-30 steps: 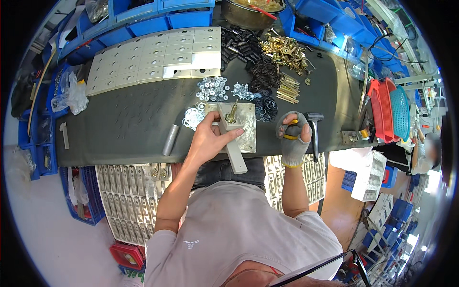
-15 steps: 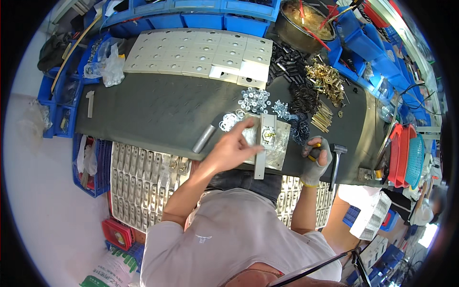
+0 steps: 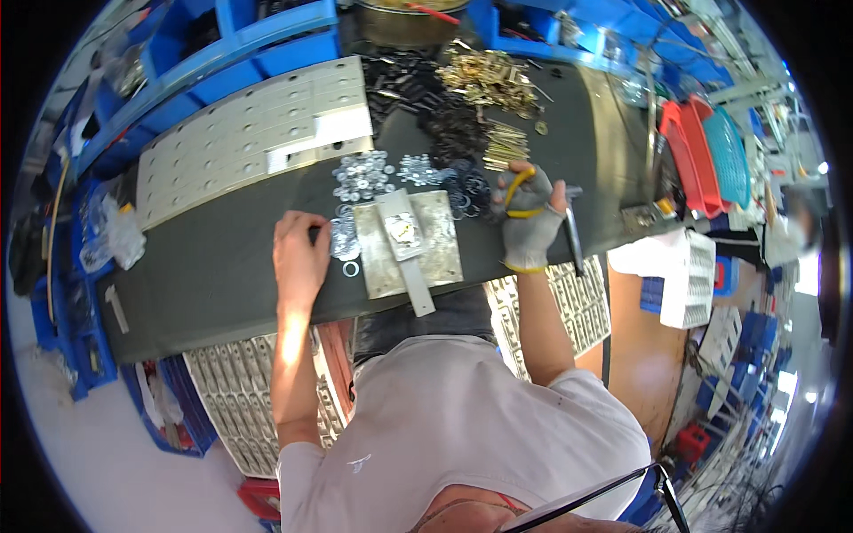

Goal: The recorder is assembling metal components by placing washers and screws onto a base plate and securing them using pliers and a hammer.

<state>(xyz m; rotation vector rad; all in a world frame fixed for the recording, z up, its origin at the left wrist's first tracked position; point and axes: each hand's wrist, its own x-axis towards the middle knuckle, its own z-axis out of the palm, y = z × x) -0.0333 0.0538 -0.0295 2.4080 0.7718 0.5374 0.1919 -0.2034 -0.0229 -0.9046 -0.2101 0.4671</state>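
Head view: left hand (image 3: 300, 256) bare, curled on counter (image 3: 209, 258) beside washers (image 3: 345, 242); can't tell if gripping. Right hand (image 3: 530, 218) gloved, half-curled near hammer (image 3: 573, 240); grip unclear. Hands well apart; bar (image 3: 416, 286) with block (image 3: 404, 234) between, on plate (image 3: 373, 277).

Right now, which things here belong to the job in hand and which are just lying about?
Seemingly part of the job:
pale bar
metal plate beneath it
yellow-handled tool in the gloved right hand
pale rings beside the left hand

Probably just lying about:
plastic bag
red baskets
teal basket
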